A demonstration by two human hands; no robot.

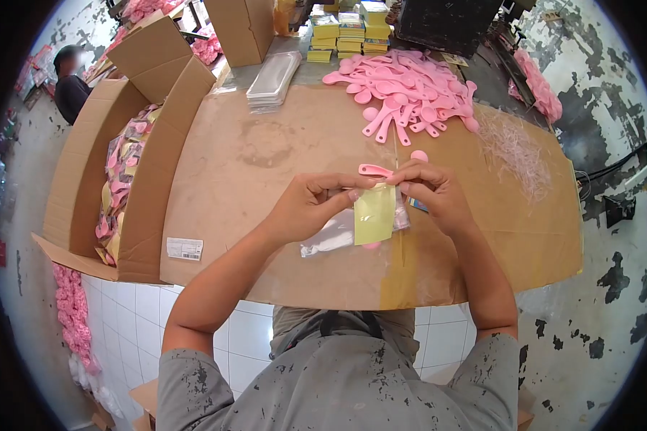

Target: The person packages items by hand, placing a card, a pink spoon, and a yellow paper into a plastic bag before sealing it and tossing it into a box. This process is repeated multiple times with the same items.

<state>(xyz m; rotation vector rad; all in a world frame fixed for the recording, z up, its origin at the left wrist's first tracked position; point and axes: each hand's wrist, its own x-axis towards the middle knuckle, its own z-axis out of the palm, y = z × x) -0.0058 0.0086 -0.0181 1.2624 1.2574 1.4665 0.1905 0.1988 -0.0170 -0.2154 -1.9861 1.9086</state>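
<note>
One yellow packet [373,217], fingers of left hand [300,210] and right hand [442,200] pinching top; likely light, slippery, bendy; best gripped by upper corners

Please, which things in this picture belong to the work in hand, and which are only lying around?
Seem to belong:
yellow card, between left hand and right hand
pile of pink spoons
box of packets

Seem only lying around:
clear shreds, on the cardboard
pink bundle, far left
</note>
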